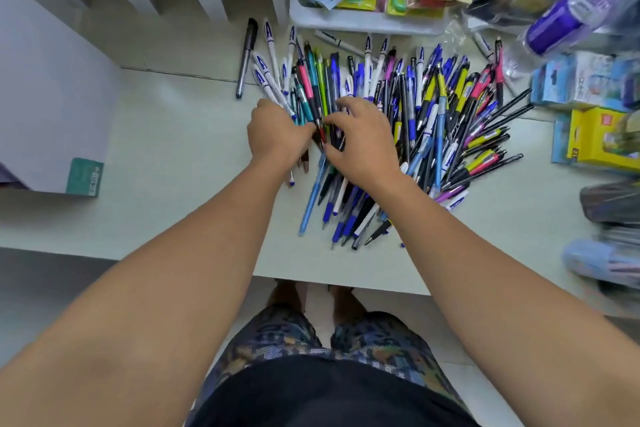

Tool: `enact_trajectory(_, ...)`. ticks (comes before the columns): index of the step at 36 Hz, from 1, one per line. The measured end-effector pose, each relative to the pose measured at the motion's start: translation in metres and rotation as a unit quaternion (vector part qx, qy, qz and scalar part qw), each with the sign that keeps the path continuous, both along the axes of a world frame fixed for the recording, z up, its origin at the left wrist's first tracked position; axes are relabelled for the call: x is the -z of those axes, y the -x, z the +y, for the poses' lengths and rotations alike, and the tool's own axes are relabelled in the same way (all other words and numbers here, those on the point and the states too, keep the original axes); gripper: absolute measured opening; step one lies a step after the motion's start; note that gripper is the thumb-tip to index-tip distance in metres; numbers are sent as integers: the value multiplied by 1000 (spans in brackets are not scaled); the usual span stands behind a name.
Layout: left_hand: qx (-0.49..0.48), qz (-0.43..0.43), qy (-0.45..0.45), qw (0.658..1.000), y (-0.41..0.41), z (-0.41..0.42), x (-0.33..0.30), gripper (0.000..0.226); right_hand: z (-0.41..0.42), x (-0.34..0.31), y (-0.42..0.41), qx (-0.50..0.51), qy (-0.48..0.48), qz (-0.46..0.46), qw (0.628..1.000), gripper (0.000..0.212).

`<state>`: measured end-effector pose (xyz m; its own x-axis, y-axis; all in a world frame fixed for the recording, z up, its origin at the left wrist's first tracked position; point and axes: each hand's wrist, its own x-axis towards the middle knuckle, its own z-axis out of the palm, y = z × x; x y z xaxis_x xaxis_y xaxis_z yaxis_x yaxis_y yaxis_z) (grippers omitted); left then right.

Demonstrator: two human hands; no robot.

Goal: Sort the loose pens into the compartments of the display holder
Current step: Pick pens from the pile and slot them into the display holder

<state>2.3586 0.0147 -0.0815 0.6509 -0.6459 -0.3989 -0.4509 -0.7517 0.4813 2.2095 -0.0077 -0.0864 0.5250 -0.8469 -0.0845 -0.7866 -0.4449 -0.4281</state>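
Both hands [277,135] [363,139] curled, fingers among heaped pens [433,114].

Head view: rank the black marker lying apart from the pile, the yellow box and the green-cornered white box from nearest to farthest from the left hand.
From the left hand:
1. Black marker, just beyond the hand, slightly to its left, clear of the pen pile.
2. Green-cornered white box, off to the left on the counter.
3. Yellow box, at the far right, past the whole pile.
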Motion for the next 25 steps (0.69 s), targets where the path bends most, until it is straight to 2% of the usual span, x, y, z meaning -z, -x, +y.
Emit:
enact_trajectory(4, -30, 52, 4, 998, 5, 8, -1, 38, 5, -1, 1, 12, -5, -42, 999, 40)
enact_trajectory(8, -47, 100, 20, 994, 21, 12, -3, 61, 8, -6, 2, 67, -64, -114, 989, 41)
enact_trajectory(11, -47, 98, 9, 994, 31, 8, -6, 78, 10, -13, 8, 130, -43, -180, 974, 35)
enact_trajectory(14, -63, 86, 0, 994, 38, 1, -8, 85, 12, -18, 15, 166, -34, -190, 967, 29)
enact_trajectory(17, -86, 100, -4, 991, 45, -6, -10, 83, 19, -19, 21, 167, -28, -193, 966, 24)
enact_trajectory(21, -67, 82, 5, 994, 47, -5, -11, 76, 32, -21, 29, 180, -45, -208, 960, 21)
enact_trajectory(25, -49, 62, 10, 997, 42, 2, -6, 55, 43, -22, 30, 187, -77, -212, 956, 21)
